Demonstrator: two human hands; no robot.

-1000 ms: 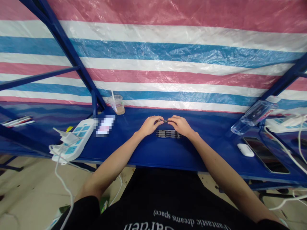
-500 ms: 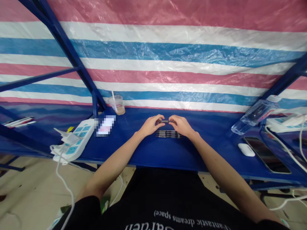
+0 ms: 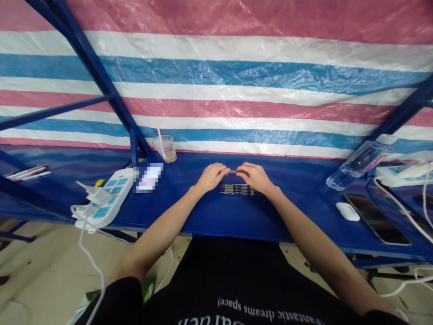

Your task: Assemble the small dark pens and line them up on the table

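My left hand point(image 3: 211, 177) and my right hand point(image 3: 255, 177) meet above the blue table top point(image 3: 176, 212). Between their fingertips they hold a slim dark pen point(image 3: 233, 171) level, its middle showing and its ends hidden by my fingers. Just below my hands, a row of several black pens point(image 3: 237, 189) lies side by side on the table, nearly touching my right hand's lower edge.
To the left are a white power strip point(image 3: 108, 198) with plugs and a cup with a straw point(image 3: 165, 149). A blurred card point(image 3: 149, 177) lies between them. To the right are a water bottle point(image 3: 363, 162), white earbud case point(image 3: 347, 211), phone point(image 3: 375, 219) and cables.
My hands stay almost in place above the row of pens. My fingers have shifted slightly along the slim dark pen, which now shows a little more between them.
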